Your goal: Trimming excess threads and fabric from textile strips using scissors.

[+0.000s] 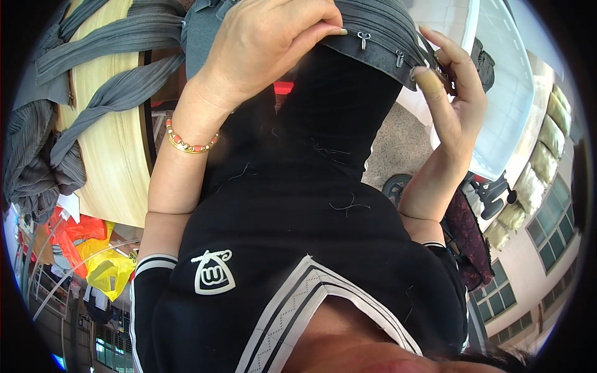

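Note:
Across my lap at the top of the view lies a dark grey pleated garment (pixel 379 22) with a flat band along its near edge. Small metal clasps (pixel 364 40) sit in a row on that band. My left hand (pixel 267 43) pinches the band's edge between thumb and fingertips, left of the clasps. At the band's right end, my right hand (pixel 457 93) holds the garment, its index finger raised. A yellowish covering wraps the right thumb, whose tip is beside another small clasp. The right hand's other fingers are partly hidden.
To the left, twisted grey pleated strips (pixel 112 37) hang over a pale wooden board (pixel 115 161). Red and yellow plastic bags (pixel 109 267) are below it. A translucent white plastic bin (pixel 507 112) stands right of my right hand. Loose threads cling to my black clothes.

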### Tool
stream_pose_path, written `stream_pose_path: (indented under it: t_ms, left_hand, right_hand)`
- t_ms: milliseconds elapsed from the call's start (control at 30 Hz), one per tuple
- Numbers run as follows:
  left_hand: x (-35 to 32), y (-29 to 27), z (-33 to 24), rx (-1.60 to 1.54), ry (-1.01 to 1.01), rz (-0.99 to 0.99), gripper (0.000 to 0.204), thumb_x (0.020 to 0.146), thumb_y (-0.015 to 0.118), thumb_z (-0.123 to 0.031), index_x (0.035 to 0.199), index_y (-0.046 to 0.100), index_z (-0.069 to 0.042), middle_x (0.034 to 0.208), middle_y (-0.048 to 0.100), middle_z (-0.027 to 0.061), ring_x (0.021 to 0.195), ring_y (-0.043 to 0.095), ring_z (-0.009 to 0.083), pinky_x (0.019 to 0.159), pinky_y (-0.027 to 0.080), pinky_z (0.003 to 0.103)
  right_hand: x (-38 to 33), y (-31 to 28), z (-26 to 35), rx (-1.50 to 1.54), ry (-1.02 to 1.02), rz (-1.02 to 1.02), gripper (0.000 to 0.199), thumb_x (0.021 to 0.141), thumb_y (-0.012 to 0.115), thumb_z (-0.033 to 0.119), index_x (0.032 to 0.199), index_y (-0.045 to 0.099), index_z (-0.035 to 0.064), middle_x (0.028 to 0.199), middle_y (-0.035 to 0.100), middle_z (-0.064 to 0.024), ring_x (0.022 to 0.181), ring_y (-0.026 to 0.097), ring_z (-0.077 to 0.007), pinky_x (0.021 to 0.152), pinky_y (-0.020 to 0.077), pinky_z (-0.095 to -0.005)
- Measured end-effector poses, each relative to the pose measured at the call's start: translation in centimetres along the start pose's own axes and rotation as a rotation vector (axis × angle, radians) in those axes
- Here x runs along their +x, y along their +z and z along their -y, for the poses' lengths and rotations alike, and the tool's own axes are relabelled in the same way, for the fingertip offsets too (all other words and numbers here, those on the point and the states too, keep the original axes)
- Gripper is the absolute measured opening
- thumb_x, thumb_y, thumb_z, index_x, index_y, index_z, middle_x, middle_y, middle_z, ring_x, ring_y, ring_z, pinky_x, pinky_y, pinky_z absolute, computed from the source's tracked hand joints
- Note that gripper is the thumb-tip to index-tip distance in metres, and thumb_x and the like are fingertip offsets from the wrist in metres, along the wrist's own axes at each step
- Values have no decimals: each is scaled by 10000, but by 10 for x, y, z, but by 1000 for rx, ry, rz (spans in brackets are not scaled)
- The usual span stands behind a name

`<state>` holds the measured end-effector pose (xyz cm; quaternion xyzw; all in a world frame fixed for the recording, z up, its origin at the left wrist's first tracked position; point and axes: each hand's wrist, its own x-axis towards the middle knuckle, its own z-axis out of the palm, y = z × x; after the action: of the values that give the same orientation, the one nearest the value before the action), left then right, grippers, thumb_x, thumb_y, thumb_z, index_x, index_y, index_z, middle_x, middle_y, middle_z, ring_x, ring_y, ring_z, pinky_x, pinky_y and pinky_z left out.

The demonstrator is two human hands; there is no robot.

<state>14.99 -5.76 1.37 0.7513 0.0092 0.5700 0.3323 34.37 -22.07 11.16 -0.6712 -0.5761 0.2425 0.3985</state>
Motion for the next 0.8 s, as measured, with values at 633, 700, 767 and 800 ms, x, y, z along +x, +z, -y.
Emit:
stream_pose_path:
  t_ms: [633, 700, 767, 800]
  left_hand:
    - [4, 3, -8, 87, 107, -61, 200, 816, 762, 0, 954, 623, -38, 877, 652, 109, 802, 631, 316, 743, 511, 391]
    - [5, 5, -7, 92, 121, -67, 202, 815, 761, 4, 955, 622, -38, 876, 651, 110, 801, 630, 317, 743, 511, 391]
    - [5, 6, -7, 91, 141, -93, 210, 813, 763, 4, 959, 618, -39, 871, 648, 112, 800, 629, 320, 743, 511, 392]
    - [4, 5, -7, 92, 142, -92, 210, 813, 763, 4, 959, 618, -39, 871, 648, 112, 800, 629, 320, 743, 511, 392]
  right_hand:
    - [30, 3, 24, -501, -271, 195, 372, 846, 800, 140, 1217, 769, 128, 775, 550, -32, 703, 558, -119, 627, 440, -268]
    - [31, 2, 23, -484, -299, 203, 358, 838, 799, 137, 1195, 778, 125, 761, 549, -34, 675, 550, -127, 605, 429, -284]
    - [32, 2, 24, -498, -324, 210, 350, 833, 799, 137, 1182, 782, 124, 759, 550, -37, 662, 544, -134, 593, 418, -292]
    - [32, 2, 24, -511, -349, 220, 342, 828, 800, 137, 1169, 786, 123, 757, 552, -41, 650, 538, -140, 582, 408, -299]
